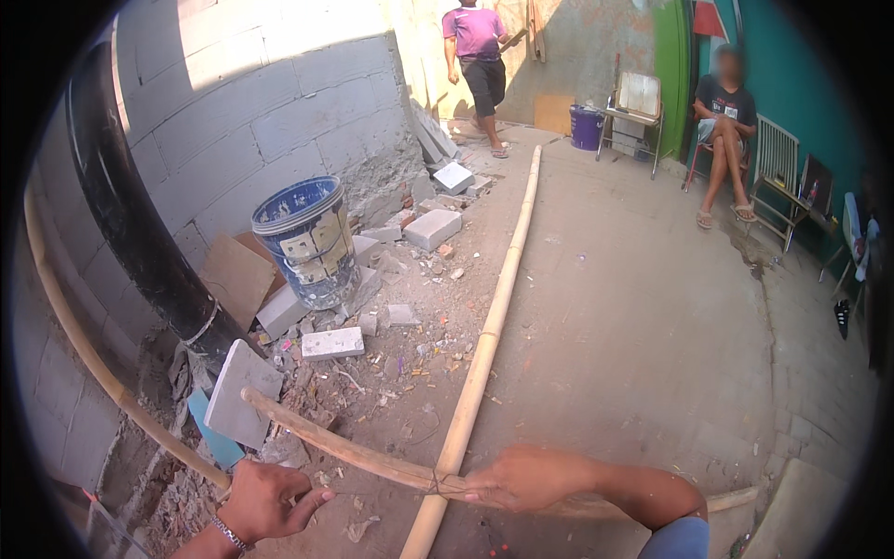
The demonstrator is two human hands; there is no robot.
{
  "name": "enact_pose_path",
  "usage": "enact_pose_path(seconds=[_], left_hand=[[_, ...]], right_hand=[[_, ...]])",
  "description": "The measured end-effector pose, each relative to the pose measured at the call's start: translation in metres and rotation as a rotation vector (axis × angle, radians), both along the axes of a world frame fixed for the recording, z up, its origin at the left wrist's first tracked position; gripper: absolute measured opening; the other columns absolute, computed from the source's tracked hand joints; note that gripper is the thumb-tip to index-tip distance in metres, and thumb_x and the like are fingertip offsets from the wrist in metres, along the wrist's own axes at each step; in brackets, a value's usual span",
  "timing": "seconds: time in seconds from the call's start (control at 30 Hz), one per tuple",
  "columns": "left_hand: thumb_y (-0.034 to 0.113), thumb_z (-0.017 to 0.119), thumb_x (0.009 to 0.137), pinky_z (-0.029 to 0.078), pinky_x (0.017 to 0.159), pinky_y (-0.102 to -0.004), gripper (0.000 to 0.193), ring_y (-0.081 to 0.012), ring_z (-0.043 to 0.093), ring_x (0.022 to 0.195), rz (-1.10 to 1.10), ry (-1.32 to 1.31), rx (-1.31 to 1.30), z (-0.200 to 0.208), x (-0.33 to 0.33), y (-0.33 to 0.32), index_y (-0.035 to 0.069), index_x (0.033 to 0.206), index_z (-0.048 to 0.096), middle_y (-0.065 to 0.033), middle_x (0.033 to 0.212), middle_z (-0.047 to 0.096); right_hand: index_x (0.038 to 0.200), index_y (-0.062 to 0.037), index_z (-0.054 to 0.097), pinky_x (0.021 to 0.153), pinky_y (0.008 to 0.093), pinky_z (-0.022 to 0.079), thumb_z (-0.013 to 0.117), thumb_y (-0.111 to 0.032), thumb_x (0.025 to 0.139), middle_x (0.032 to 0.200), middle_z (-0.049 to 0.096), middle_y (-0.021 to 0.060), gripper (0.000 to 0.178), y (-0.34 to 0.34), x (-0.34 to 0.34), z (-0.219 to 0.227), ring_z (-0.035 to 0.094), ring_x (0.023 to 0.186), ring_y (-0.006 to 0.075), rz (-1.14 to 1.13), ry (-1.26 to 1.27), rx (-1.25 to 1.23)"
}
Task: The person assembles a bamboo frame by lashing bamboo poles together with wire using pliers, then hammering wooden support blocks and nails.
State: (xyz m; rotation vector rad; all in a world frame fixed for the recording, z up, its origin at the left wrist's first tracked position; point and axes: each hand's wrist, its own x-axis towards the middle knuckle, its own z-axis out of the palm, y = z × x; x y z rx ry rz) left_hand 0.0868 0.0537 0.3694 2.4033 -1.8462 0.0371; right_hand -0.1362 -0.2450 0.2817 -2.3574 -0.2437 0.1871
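Note:
A long bamboo pole (483, 354) runs away from me along the ground. Across its near part lies a thinner, slightly curved wooden stick (340, 445), with a dark, thin tie (435, 482) around the crossing. Just right of that tie, my right hand (521, 477) is closed around the stick, and its forearm lies over the stick's right part. My left hand (265, 503), with a bracelet at the wrist, is held apart from the stick on the left. Its fingers are curled in with the thumb towards the crossing; anything small inside them is hidden.
A blue, plaster-smeared bucket (303, 242) stands among rubble and light blocks (332, 344) by the block wall. A black pipe (140, 205) and another bamboo pole (102, 377) lean at the left. One person walks at the back; another sits near chairs (778, 163) at the right.

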Motion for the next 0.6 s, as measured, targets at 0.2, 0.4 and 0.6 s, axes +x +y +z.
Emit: enact_pose_path(seconds=[0.2,0.4,0.6], left_hand=[[0.036,0.077,0.089,0.042,0.045,-0.0402,0.046,-0.027,0.055,0.046,-0.048,-0.082,-0.063,-0.01,0.025,0.005,0.01,0.059,0.056,-0.0033,0.052,0.05],[0.041,0.075,0.09,0.045,0.046,-0.0415,0.049,-0.0281,0.057,0.047,-0.122,-0.145,0.037,-0.005,0.036,-0.001,0.011,0.057,0.054,-0.0038,0.052,0.051],[0.043,0.073,0.091,0.045,0.045,-0.0417,0.051,-0.0272,0.057,0.045,-0.112,-0.202,0.05,-0.028,0.084,0.0,0.012,0.055,0.054,-0.0032,0.05,0.051]], right_hand=[[0.108,-0.0058,0.064,0.072,0.049,0.049,0.046,-0.033,0.11,0.084,0.065,0.0224,0.033,-0.049,-0.023,-0.025,0.06,0.076,0.0421,-0.018,0.029,0.157],[0.107,-0.0032,0.065,0.072,0.0384,0.048,0.051,-0.017,0.107,0.088,0.066,0.0134,0.02,-0.077,-0.027,-0.042,0.056,0.074,0.0291,0.139,0.162,0.249],[0.103,-0.0042,0.067,0.085,0.0396,0.05,0.049,-0.028,0.11,0.087,0.067,0.0144,0.031,-0.1,-0.039,-0.041,0.063,0.085,0.0312,-0.077,0.167,0.223]])
